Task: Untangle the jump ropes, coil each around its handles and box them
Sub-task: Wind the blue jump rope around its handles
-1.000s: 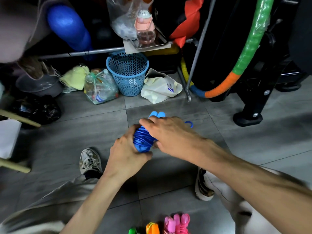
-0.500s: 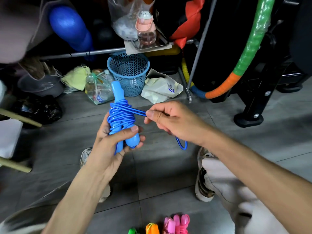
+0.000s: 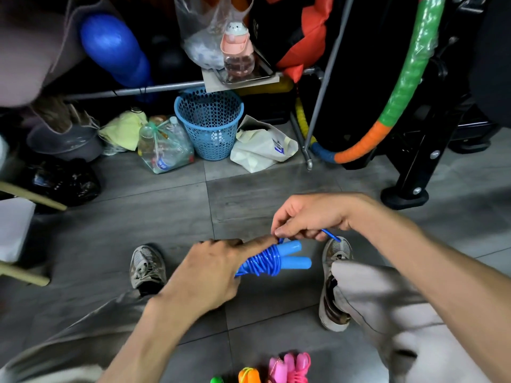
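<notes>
The blue jump rope (image 3: 272,259) was held low over the grey floor (image 3: 171,211), between the person's shoes. Its two handles were gripped together by the left hand (image 3: 213,272), with the free handle ends pointed to the right and the long axis lying nearly level. The loose end of the cord was pinched by the right hand (image 3: 309,219), just above and touching the coil. The remaining tail was judged short, so the final tuck would fall to the nearer right hand.
</notes>
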{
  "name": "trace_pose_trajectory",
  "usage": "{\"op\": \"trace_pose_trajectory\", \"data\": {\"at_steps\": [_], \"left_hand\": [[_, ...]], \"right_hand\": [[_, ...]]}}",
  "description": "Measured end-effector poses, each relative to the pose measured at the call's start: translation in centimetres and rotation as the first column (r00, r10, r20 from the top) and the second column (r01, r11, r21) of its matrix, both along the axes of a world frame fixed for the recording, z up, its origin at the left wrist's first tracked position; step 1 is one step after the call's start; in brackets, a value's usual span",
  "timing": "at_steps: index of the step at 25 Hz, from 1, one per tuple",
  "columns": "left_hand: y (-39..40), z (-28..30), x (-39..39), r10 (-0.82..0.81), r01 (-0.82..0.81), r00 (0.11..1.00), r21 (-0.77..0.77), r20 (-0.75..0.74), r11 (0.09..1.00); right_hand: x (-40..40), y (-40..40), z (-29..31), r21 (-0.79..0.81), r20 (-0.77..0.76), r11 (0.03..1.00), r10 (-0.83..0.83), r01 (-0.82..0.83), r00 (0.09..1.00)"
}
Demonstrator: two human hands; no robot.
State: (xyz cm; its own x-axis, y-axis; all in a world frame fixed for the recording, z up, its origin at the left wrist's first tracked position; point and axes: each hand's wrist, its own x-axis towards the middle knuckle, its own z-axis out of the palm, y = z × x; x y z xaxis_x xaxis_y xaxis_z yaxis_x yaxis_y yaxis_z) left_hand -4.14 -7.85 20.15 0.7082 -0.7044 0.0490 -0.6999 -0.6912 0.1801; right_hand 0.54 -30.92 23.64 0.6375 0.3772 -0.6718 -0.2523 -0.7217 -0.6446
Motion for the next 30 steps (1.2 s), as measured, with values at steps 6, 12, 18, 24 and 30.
{"op": "trace_pose_trajectory", "data": {"at_steps": [6, 12, 18, 24, 30], "left_hand": [[-4.0, -1.2, -1.6, 0.382, -0.364, 0.922, 0.198, -0.065, 0.910], [-2.4, 0.6, 0.6, 0.270, -0.733, 0.610, -0.400, -0.745, 0.550], [-1.9, 1.3, 1.0, -0.059, -0.819, 0.526, -0.524, -0.849, 0.234], [-1.8, 1.8, 0.5, -0.312, -0.745, 0.574, -0.641, -0.757, 0.184], [-1.5, 1.8, 0.0, -0.520, -0.670, 0.521, -0.701, -0.677, 0.242]], "right_hand": [[-1.4, 4.0, -0.6, -0.216, 0.481, 0.975, 0.055, 0.057, 0.875], [-1.7, 5.3, 1.0, 0.352, 0.535, 0.916, -0.364, 0.190, 0.763], [-1.2, 4.6, 1.9, 0.488, 0.581, 0.848, -0.492, 0.207, 0.648], [-1.8, 4.9, 3.4, 0.800, 0.176, 0.527, -0.665, 0.288, 0.726], [-2.5, 5.3, 3.0, 0.864, -0.067, 0.335, -0.663, 0.375, 0.746]]}}
